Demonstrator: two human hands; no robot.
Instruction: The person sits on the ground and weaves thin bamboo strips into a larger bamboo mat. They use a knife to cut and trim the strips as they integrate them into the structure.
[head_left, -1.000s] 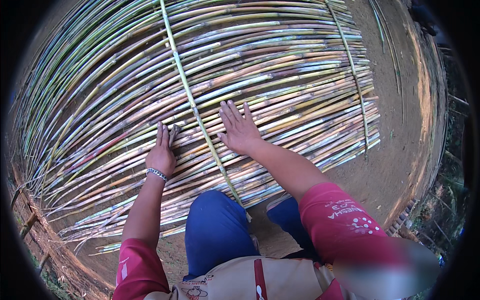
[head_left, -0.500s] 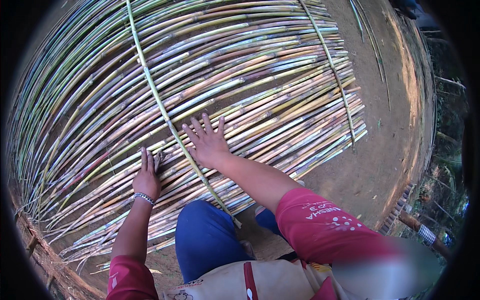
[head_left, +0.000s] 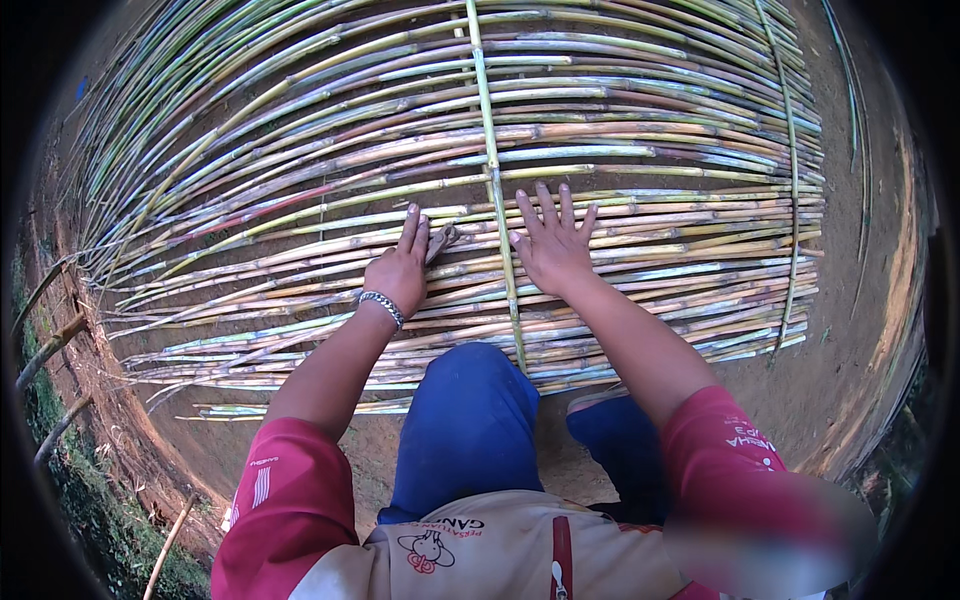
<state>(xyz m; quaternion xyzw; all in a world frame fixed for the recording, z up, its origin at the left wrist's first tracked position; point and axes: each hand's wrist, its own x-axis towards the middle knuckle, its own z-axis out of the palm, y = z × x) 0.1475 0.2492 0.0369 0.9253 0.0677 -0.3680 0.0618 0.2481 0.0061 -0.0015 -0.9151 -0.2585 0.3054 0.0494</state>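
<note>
A wide mat of long cane stalks [head_left: 650, 150] lies side by side on the bare earth in front of me. A thin green cross strip [head_left: 492, 180] runs over the stalks towards my knees. My left hand [head_left: 398, 275], with a metal bracelet at the wrist, rests on the stalks just left of that strip, and a small brown object [head_left: 441, 240] juts from its fingers. My right hand [head_left: 553, 250] lies flat on the stalks just right of the strip, fingers spread, holding nothing. My blue-trousered knees [head_left: 470, 420] are at the mat's near edge.
A second cross strip [head_left: 795, 200] crosses the mat near its right end. Bare brown dirt [head_left: 850, 330] surrounds the mat on the right and near side. Grass and a few loose sticks [head_left: 60, 340] line the left edge.
The view has swung so the mat and cross strip look straighter. Both hands stay on the stalks either side of the strip, the right still flat, the left still with the small object.
</note>
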